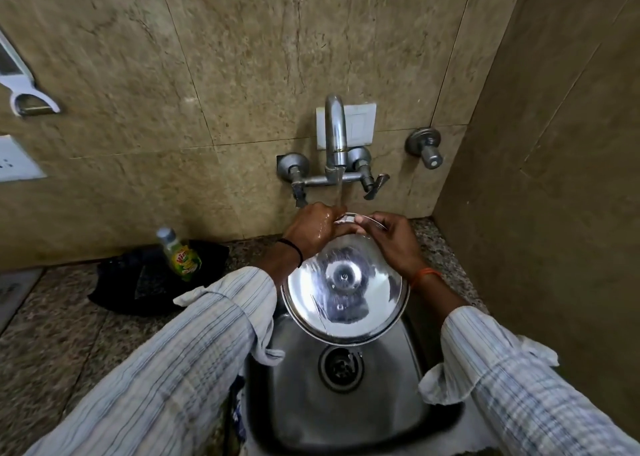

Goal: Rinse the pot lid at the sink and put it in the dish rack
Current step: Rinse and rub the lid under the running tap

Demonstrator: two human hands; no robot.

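A round steel pot lid (346,293) is held tilted over the steel sink (304,396), its shiny inner face toward me. My left hand (311,232) grips the lid's far rim from the left, wet with water. My right hand (393,241) grips the same far rim from the right. Water runs from the wall tap (336,137) onto the top edge of the lid, between my two hands. No dish rack is in view.
A dish soap bottle (180,253) lies on a black cloth (145,282) on the granite counter (62,344), left of the sink. The sink drain (341,369) sits below the lid. A tiled wall closes in on the right. A second tap (426,147) sticks out right of the faucet.
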